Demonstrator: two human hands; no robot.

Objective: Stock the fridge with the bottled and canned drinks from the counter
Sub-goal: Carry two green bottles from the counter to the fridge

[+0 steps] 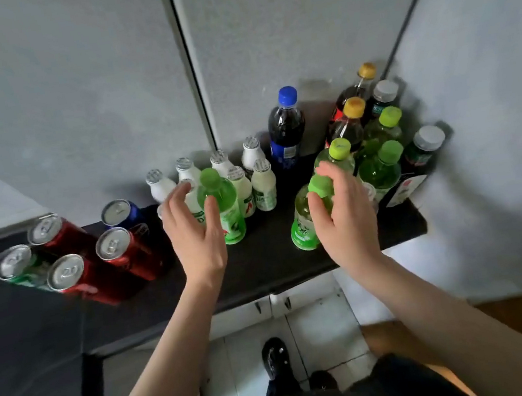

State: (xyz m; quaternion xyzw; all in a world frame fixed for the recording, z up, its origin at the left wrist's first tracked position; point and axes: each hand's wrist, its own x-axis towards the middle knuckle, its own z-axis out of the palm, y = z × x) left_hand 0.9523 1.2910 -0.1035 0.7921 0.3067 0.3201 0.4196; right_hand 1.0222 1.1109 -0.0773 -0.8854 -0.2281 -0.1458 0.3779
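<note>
Drinks stand on a black counter (262,264). My left hand (194,237) is spread wide beside a green bottle (226,214), thumb in front of it and fingers toward the small white milk bottles (263,185) behind. My right hand (345,219) grips a second green tea bottle (302,229) near its neck, thumb in front, fingers curled over behind the green cap (320,186). Red, green and blue cans (114,248) stand at the left. A dark cola bottle with a blue cap (287,133) stands at the back. No fridge is in view.
A tight cluster of green, dark and yellow-capped bottles (382,160) fills the right back corner against the grey wall (490,98). The counter ends at the right near that corner. Below its front edge are white cabinet doors (245,314) and a tiled floor (322,333).
</note>
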